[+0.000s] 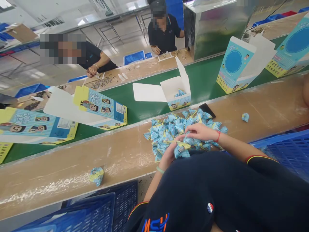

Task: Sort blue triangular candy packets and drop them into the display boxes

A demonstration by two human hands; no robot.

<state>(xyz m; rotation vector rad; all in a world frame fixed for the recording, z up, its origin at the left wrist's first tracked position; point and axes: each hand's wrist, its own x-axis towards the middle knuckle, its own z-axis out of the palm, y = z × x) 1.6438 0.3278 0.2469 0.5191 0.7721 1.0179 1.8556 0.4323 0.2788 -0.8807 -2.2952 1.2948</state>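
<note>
My left hand (169, 153) is grasping packets (182, 152), can't tell if my right hand (202, 131) grips any, so a sloppy hold could tumble some off the table (125, 158) behind both hands.

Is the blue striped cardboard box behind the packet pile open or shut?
Open: the blue striped cardboard box has spread white flaps and blue packets inside.

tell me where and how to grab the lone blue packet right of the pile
I'd pinch the lone blue packet across its middle, from above with the right hand: it is small and crumpled, lies apart from the pile on the brown tabletop, and that hand is nearer.
</note>
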